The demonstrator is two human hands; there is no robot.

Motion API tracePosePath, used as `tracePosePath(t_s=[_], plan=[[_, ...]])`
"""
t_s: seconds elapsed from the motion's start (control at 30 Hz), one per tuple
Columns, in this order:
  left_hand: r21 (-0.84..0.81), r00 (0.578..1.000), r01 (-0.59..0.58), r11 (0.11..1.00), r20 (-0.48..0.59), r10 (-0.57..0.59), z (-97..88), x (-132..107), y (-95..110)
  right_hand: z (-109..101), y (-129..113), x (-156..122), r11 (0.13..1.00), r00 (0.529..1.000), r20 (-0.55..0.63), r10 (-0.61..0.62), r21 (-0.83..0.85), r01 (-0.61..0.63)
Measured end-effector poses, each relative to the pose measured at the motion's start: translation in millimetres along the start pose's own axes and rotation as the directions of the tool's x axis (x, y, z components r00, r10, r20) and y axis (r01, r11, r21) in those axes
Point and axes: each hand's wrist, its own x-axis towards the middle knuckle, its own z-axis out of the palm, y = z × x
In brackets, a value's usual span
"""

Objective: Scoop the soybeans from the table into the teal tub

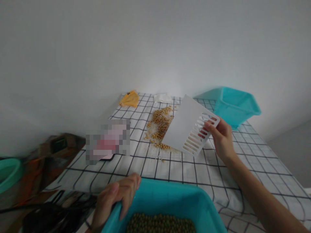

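My right hand (220, 137) pinches the slotted end of a flat white plastic scraper (181, 121) between thumb and fingers. The scraper is tilted over a loose heap of yellow beans (160, 121) mixed with small pale grains, hiding part of the heap. At the bottom of the view, my left hand (119, 195) is wrapped over the left rim of a turquoise plastic bin (167, 186). Inside the bin lie many small round green beans (160, 223). The bin's near side is cut off by the frame.
A white cloth with black checks (136, 165) covers the table. At its back are a yellow cloth (130, 99) and a white tissue (162, 98). A second turquoise bin (235, 108) stands back right; a blurred-out pink object (110, 140) lies left. A green basin (11, 171) sits far left.
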Motion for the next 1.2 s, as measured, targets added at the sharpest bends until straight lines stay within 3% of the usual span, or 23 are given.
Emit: tracePosePath(t_s=[0.1,0.23,0.37,0.53,0.7,0.77,0.87,0.97,1.1,1.2], plan=[[0.014,0.998,-0.007,1.0,0.062,0.006,-1.4,-0.3,-1.0,-0.7,0.5,0.0,1.0,1.0,0.0,-0.002,0.004,0.002],[0.002,0.999,-0.035,0.999,0.006,0.035,-0.5,1.7,1.4,-0.9,0.8,0.2,1.0,1.0,-0.013,-0.021,-0.015,0.021],[0.031,0.999,-0.01,0.999,0.045,0.009,2.3,3.4,4.2,-0.5,0.3,-0.2,1.0,1.0,0.005,0.005,0.007,-0.005],[-0.007,0.998,-0.058,0.998,-0.03,0.058,3.4,2.3,0.7,-1.4,0.6,0.4,0.999,1.0,-0.008,0.009,0.044,-0.008],[0.035,0.999,-0.015,0.999,0.039,0.014,2.3,4.5,3.1,-1.4,1.2,0.6,0.998,1.0,-0.01,0.03,0.047,-0.029],[0.01,0.999,-0.037,0.999,0.02,0.036,2.9,4.9,3.0,-1.4,0.7,0.5,0.997,0.999,-0.012,0.043,0.063,-0.042],[-0.016,0.998,-0.054,0.998,0.014,0.054,2.4,3.5,-0.2,-1.9,-1.0,0.8,0.994,0.997,-0.034,0.071,0.085,-0.068],[-0.024,0.997,-0.009,1.0,0.079,0.011,-2.3,-0.2,-4.0,-2.5,-2.3,1.5,0.987,0.992,-0.041,0.121,0.11,-0.116],[-0.049,0.994,0.04,0.998,0.1,-0.035,-7.5,-4.6,-5.0,-2.2,-1.5,2.6,0.968,0.976,0.01,0.217,0.13,-0.216],[-0.059,0.997,0.013,0.998,0.074,-0.009,-5.0,-3.9,-2.9,-1.7,-0.2,2.9,0.959,0.965,0.054,0.257,0.112,-0.261]])
